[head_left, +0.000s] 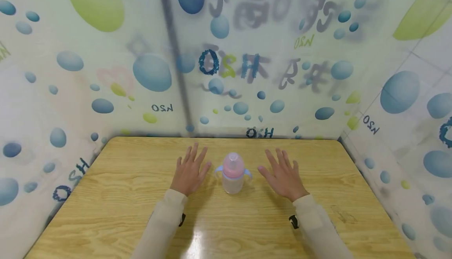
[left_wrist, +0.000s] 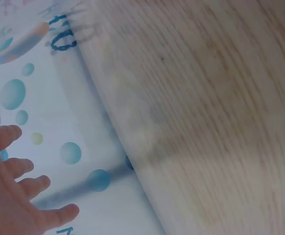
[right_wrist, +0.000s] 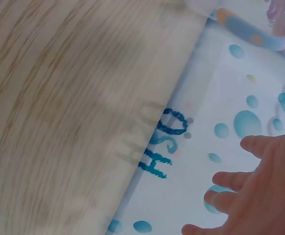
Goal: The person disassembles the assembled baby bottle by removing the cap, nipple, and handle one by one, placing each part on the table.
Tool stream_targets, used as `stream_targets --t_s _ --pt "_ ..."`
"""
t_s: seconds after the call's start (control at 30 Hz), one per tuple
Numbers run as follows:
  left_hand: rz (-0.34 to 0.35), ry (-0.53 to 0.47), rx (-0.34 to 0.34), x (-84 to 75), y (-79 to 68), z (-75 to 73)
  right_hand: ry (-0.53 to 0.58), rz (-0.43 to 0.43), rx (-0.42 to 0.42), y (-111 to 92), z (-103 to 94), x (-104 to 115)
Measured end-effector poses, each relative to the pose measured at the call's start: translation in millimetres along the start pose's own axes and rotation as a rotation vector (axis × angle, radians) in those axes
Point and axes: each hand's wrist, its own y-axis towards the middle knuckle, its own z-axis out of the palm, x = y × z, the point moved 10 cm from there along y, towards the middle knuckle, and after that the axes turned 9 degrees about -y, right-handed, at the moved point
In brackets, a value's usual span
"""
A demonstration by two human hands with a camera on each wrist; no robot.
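Left hand (head_left: 188, 172) and right hand (head_left: 285, 177), fingers spread, flank the upright 2-handled bottle (head_left: 233, 174), a gap on each side; the worktop (head_left: 116, 196) stretches sideways past them, its far edge beside a bubble-patterned backdrop (head_left: 219, 112).

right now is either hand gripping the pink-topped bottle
No, the bottle stands on the table between the left hand and the right hand, with a visible gap on each side.
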Motion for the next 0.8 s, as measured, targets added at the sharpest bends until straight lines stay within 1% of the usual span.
stream_targets --t_s 0.33,0.53,0.63,0.8 --pt "0.040 -0.040 0.043 -13.3 -8.4 1.3 0.092 -0.078 -0.025 -3.2 -4.2 18.7" --pt "0.079 -0.062 0.048 -18.8 -12.4 2.4 0.131 -0.117 -0.036 -3.8 -6.3 29.4" --pt "0.097 -0.060 0.064 -21.8 -13.2 3.7 0.150 -0.127 -0.042 -3.6 -8.3 33.3" --pt "0.106 -0.073 0.104 -26.2 -14.2 6.8 0.173 -0.133 -0.045 -3.3 -10.5 37.6"
